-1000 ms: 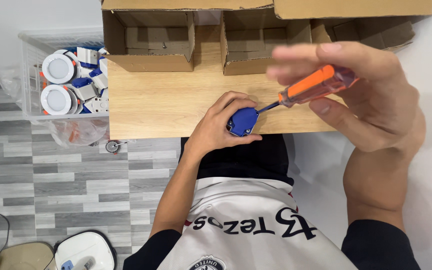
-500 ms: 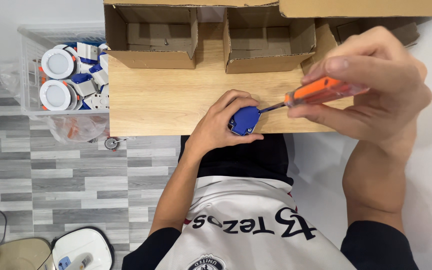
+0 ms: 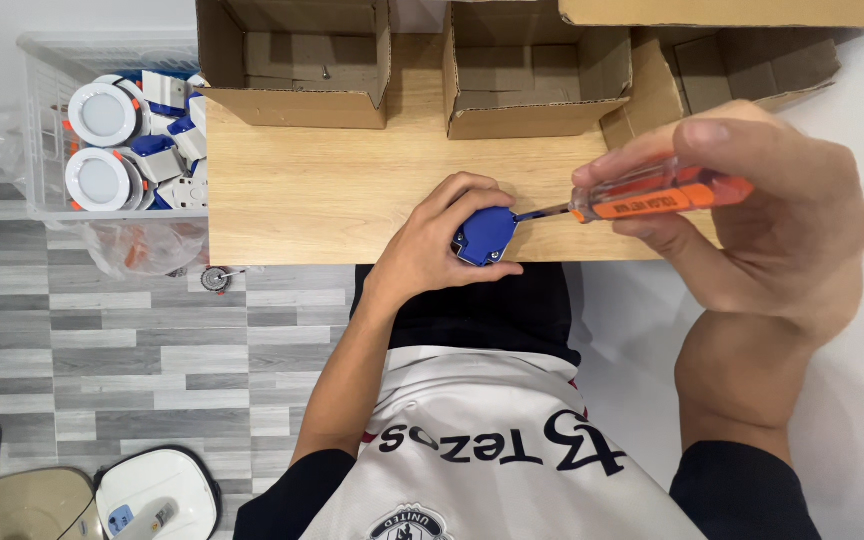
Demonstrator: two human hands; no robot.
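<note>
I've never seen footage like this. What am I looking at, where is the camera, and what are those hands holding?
There is no machine here: a person works with bare hands. The one camera sits on the person's head and looks down, so you see their arms and shirt from above. The left hand grips a small blue box at the near edge of a wooden table. The right hand holds an orange-handled screwdriver, its tip at the blue box. At the back of the table stand open cardboard boxes. To the left, a clear bin holds round white lamps and more blue parts.
</note>
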